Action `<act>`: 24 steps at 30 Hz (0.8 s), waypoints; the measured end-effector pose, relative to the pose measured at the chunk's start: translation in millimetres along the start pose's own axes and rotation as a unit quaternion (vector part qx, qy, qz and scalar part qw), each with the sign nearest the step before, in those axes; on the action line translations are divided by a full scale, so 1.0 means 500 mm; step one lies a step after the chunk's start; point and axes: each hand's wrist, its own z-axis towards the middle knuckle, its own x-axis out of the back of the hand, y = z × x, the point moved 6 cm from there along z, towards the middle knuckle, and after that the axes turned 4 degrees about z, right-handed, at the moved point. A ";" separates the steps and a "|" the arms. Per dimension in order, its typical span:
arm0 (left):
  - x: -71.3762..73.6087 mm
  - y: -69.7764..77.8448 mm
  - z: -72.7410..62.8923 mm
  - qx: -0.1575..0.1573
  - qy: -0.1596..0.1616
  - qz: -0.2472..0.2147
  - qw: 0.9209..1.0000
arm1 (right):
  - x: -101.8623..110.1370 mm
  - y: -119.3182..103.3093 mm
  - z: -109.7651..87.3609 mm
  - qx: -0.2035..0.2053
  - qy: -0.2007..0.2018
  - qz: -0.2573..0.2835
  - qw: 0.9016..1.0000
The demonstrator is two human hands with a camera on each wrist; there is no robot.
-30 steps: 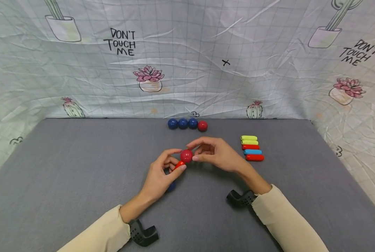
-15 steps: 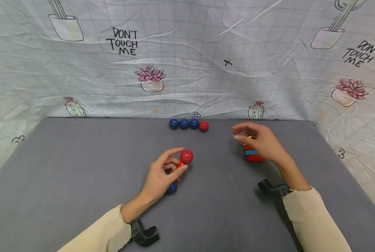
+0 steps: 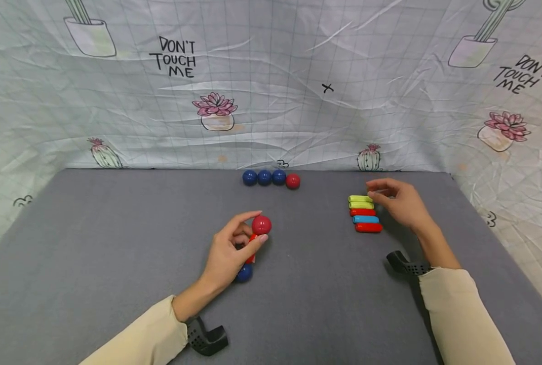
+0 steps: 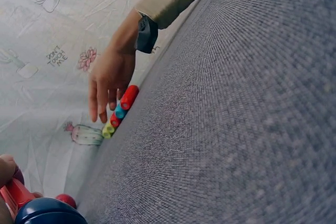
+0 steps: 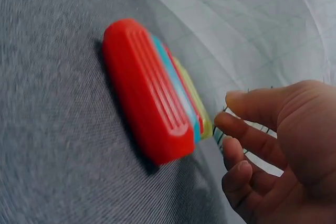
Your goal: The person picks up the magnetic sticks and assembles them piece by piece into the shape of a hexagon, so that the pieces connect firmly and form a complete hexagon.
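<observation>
Grey and cloth-covered, the table is stretching away to three blue balls and a red ball, which are lining its far edge; beyond, a crinkled white sheet printed with potted plants and lettering is hanging. Left of the table's middle, the left hand is pinching a crimson ball between forefinger and thumb; a red stick and a blue ball are showing toward the near edge. Toward the right edge, the right hand is hanging by five coloured sticks, fingers slightly apart, its contact with the farthest yellow stick unclear.
</observation>
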 end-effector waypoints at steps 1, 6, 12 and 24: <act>0.000 0.000 0.000 0.001 0.000 0.000 1.000 | -0.002 0.004 0.000 0.002 -0.002 -0.003 1.000; 0.001 0.001 0.000 0.006 0.002 -0.004 1.000 | -0.012 0.015 0.002 0.012 -0.009 -0.011 1.000; 0.000 0.002 0.001 0.007 0.002 -0.003 1.000 | -0.021 0.019 0.002 0.021 -0.003 -0.026 0.999; 0.000 -0.001 0.002 0.002 0.006 0.009 1.000 | -0.026 0.022 0.005 0.040 -0.002 -0.017 0.999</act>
